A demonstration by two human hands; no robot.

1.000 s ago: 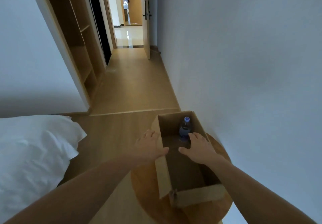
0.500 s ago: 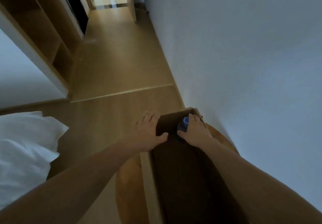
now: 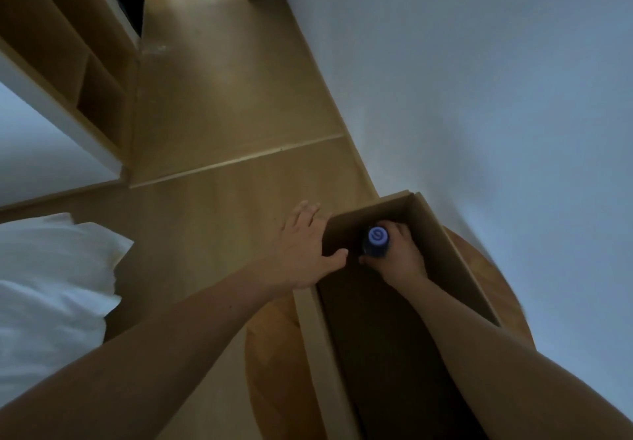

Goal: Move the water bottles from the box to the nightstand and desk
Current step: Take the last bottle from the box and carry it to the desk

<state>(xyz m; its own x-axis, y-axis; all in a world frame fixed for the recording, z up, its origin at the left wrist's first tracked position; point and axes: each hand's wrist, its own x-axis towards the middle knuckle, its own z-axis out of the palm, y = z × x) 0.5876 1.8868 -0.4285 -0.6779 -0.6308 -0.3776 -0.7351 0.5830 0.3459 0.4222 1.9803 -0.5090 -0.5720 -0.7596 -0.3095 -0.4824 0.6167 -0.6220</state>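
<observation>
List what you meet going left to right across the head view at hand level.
White pillow → left hand, gripping the box → water bottle → right hand → white wall.

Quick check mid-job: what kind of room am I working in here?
Most likely a bedroom, perhaps a hotel room: white bedding at left, a built-in wooden shelf unit, and a round wooden side table holding the cardboard box.
</observation>
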